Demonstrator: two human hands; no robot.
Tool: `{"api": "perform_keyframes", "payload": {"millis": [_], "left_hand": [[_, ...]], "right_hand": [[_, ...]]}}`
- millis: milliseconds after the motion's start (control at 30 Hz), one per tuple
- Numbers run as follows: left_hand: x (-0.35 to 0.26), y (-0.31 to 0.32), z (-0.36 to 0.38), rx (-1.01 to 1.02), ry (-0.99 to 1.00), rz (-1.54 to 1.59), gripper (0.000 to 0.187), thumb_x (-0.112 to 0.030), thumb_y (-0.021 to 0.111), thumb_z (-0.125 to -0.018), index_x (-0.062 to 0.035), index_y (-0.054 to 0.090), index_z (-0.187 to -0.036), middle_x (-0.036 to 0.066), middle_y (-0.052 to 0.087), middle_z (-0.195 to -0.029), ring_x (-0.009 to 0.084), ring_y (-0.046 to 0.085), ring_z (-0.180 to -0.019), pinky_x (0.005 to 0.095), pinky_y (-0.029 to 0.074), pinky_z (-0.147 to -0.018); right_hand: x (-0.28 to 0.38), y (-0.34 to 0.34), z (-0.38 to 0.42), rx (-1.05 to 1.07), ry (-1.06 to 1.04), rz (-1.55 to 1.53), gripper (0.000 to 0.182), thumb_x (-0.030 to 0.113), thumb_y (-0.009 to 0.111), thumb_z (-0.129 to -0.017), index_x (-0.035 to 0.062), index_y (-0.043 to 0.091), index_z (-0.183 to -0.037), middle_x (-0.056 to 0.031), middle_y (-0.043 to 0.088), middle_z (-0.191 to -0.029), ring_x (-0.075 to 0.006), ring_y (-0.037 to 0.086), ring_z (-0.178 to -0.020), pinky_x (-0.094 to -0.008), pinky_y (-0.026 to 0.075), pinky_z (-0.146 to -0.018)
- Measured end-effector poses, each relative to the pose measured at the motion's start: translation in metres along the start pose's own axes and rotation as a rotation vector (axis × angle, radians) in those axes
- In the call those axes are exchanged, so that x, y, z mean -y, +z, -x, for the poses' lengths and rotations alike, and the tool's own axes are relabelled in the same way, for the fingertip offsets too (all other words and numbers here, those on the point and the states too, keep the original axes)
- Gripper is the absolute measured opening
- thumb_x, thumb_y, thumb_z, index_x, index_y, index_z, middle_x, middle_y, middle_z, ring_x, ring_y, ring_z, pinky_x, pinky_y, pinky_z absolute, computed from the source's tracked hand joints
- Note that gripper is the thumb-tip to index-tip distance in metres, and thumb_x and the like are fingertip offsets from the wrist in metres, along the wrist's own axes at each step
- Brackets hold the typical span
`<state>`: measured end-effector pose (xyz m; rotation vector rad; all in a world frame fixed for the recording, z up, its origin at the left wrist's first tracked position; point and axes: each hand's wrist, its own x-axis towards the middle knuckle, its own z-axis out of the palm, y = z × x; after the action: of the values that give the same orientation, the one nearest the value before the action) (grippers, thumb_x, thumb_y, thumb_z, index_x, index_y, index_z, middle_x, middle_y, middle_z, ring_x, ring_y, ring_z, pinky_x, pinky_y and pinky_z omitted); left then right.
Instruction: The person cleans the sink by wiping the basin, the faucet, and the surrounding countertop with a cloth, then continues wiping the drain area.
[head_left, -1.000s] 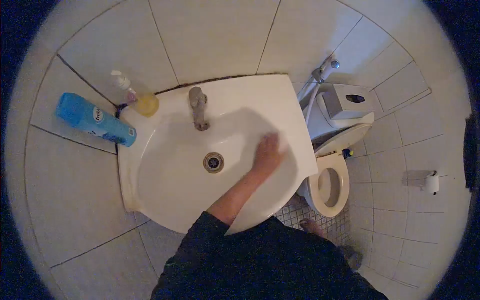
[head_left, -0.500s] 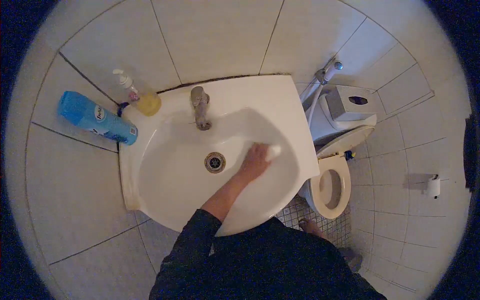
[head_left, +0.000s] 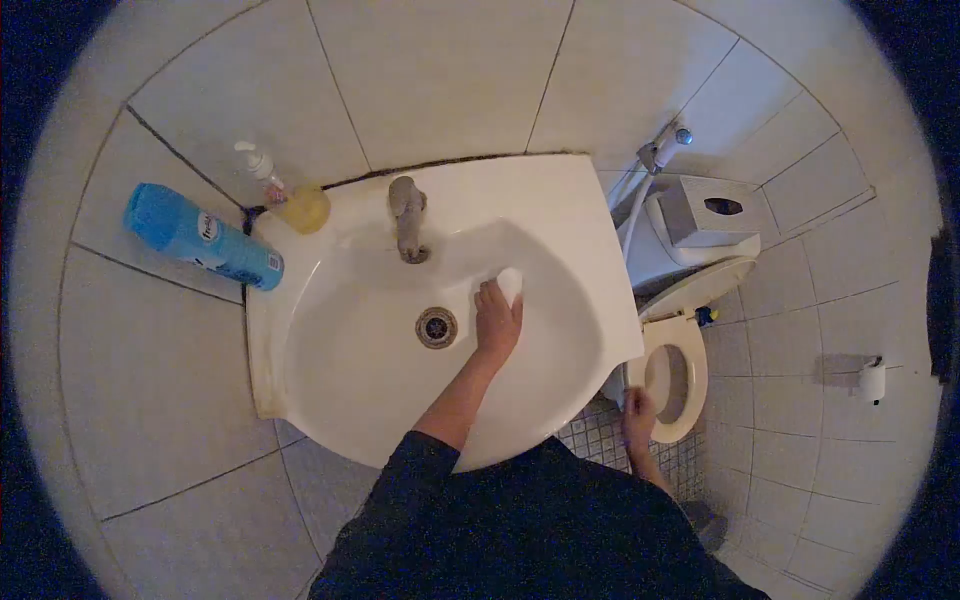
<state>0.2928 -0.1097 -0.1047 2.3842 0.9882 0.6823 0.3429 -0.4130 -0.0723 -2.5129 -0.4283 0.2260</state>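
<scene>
Inside the white sink (head_left: 540,400), my left hand (head_left: 496,318) is closed on a small white object (head_left: 510,286), perhaps a sponge or wad, against the basin's back right slope. The drain (head_left: 436,327) lies to the left of this hand, and the faucet (head_left: 408,220) stands behind it. My right hand (head_left: 638,412) hangs low beyond the sink's right edge, in front of the toilet seat (head_left: 694,385). It is small and blurred, so its fingers cannot be made out.
A blue bottle (head_left: 205,238) and a pump bottle of yellow liquid (head_left: 303,209) stand at the sink's back left. On the toilet tank is a tissue box (head_left: 708,212). A hand sprayer (head_left: 672,145) hangs above; a paper roll (head_left: 872,381) is on the right wall.
My left hand has moved slightly left and back with the white object, which now shows more clearly. My right hand has risen beside the toilet seat. The view has shifted slightly.
</scene>
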Motion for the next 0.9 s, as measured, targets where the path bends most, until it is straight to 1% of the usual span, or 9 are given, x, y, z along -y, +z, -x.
{"api": "perform_keyframes", "payload": {"millis": [67, 233, 333, 433, 500, 533, 633, 667, 900], "left_hand": [[-0.006, -0.014, 0.012, 0.139, 0.137, 0.019, 0.051, -0.029, 0.055, -0.081, 0.0065, 0.038, -0.115, 0.023, 0.045, -0.112, 0.0407, 0.043, -0.103, 0.0452, 0.039, -0.086], [-0.009, -0.034, 0.011, 0.423, 0.581, 0.058, 0.05, -0.03, 0.056, -0.079, 0.0041, 0.042, -0.113, 0.022, 0.047, -0.11, 0.0371, 0.045, -0.102, 0.0429, 0.042, -0.083], [0.014, -0.023, -0.008, 0.281, 0.307, -0.037, 0.05, -0.029, 0.053, -0.081, 0.0051, 0.039, -0.115, 0.024, 0.046, -0.11, 0.0389, 0.044, -0.102, 0.0439, 0.041, -0.084], [0.019, -0.017, -0.009, 0.121, 0.03, 0.016, 0.05, -0.028, 0.052, -0.082, 0.0061, 0.038, -0.115, 0.025, 0.044, -0.112, 0.0413, 0.043, -0.103, 0.0456, 0.038, -0.087], [0.01, -0.011, 0.012, 0.12, 0.275, -0.044, 0.05, -0.028, 0.053, -0.081, 0.0067, 0.038, -0.113, 0.026, 0.043, -0.113, 0.0416, 0.042, -0.104, 0.0453, 0.037, -0.089], [-0.017, -0.055, 0.0, 0.561, 0.267, 0.069, 0.053, -0.028, 0.053, -0.081, 0.0082, 0.036, -0.116, 0.027, 0.042, -0.116, 0.0411, 0.041, -0.106, 0.0451, 0.035, -0.092], [0.004, -0.034, 0.0, 0.352, 0.143, 0.033, 0.053, -0.028, 0.053, -0.081, 0.0086, 0.037, -0.115, 0.028, 0.042, -0.115, 0.0404, 0.041, -0.106, 0.0446, 0.035, -0.092], [0.009, -0.029, -0.006, 0.09, 0.12, -0.035, 0.051, -0.027, 0.053, -0.081, 0.0079, 0.037, -0.115, 0.028, 0.042, -0.114, 0.0404, 0.041, -0.106, 0.0449, 0.035, -0.091], [-0.001, -0.04, 0.006, 0.432, 0.39, 0.034, 0.051, -0.028, 0.054, -0.081, 0.0071, 0.036, -0.114, 0.027, 0.042, -0.112, 0.0394, 0.043, -0.104, 0.0441, 0.042, -0.084]], "right_hand": [[0.055, -0.027, -0.016, -0.194, -0.093, -0.134, 0.018, 0.016, 0.048, -0.083, 0.0007, 0.059, -0.081, -0.0143, 0.06, -0.078, -0.0243, 0.057, -0.067, -0.0324, 0.044, -0.062], [0.158, -0.03, -0.015, 0.201, -0.784, -0.051, 0.014, 0.015, 0.053, -0.076, 0.0047, 0.058, -0.086, -0.0125, 0.057, -0.079, -0.0295, 0.056, -0.074, -0.0403, 0.046, -0.066], [0.185, 0.015, -0.003, 0.372, -1.096, -0.135, 0.011, 0.009, 0.056, -0.072, 0.0059, 0.059, -0.082, -0.0103, 0.057, -0.073, -0.0287, 0.055, -0.066, -0.0369, 0.045, -0.059], [0.2, 0.009, 0.002, 0.581, -1.041, 0.162, 0.018, 0.018, 0.054, -0.074, 0.0076, 0.056, -0.088, -0.0097, 0.055, -0.074, -0.0277, 0.056, -0.074, -0.0394, 0.048, -0.065], [0.192, 0.008, 0.001, 0.522, -0.994, 0.121, 0.017, 0.018, 0.054, -0.074, 0.0076, 0.056, -0.088, -0.0093, 0.055, -0.073, -0.0273, 0.056, -0.073, -0.0395, 0.047, -0.064], [0.189, 0.009, 0.0, 0.456, -0.948, 0.078, 0.016, 0.017, 0.053, -0.075, 0.0075, 0.056, -0.087, -0.0089, 0.055, -0.073, -0.0269, 0.056, -0.071, -0.0396, 0.047, -0.062], [0.194, 0.013, 0.0, 0.481, -1.013, 0.077, 0.016, 0.017, 0.053, -0.074, 0.0072, 0.056, -0.087, -0.009, 0.054, -0.071, -0.0272, 0.056, -0.067, -0.0404, 0.046, -0.06], [0.194, 0.013, -0.001, 0.474, -1.016, 0.077, 0.016, 0.017, 0.053, -0.074, 0.0072, 0.056, -0.087, -0.009, 0.054, -0.071, -0.0272, 0.056, -0.067, -0.0404, 0.046, -0.06], [0.19, 0.016, 0.001, 0.465, -1.001, 0.089, 0.017, 0.017, 0.052, -0.075, 0.0065, 0.056, -0.087, -0.0097, 0.054, -0.071, -0.0282, 0.056, -0.067, -0.0405, 0.047, -0.059]]}}
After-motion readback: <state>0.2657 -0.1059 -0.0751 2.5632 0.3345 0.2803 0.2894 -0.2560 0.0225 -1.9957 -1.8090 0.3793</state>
